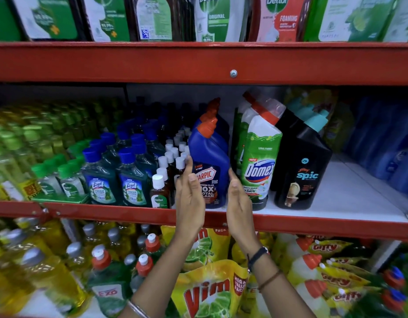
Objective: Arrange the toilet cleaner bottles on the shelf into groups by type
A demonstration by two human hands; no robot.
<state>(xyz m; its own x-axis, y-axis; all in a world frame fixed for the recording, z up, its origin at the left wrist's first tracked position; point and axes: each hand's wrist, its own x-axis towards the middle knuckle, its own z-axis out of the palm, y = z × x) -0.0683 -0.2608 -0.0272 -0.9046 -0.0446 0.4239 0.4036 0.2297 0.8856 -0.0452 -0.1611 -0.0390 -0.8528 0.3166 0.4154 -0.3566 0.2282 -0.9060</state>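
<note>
A blue Harpic bottle (210,166) with an orange cap stands at the front of the middle shelf (336,193), more blue ones lined up behind it. My left hand (190,198) lies flat against its left side and my right hand (238,200) against its right side, fingers straight, both touching the bottle. Right of it stands a green and white Domex bottle (259,161) with a red cap, others behind. Further right is a black Spic bottle (302,171) with a teal cap, with others behind it.
Left of the Harpic stand small brown Dettol bottles (160,191) and blue-capped Lizol bottles (101,180). White shelf board lies bare right of the Spic. Blue bottles (386,143) fill the far right. Vim pouches (212,292) sit on the shelf below, and a red shelf rail (198,63) above.
</note>
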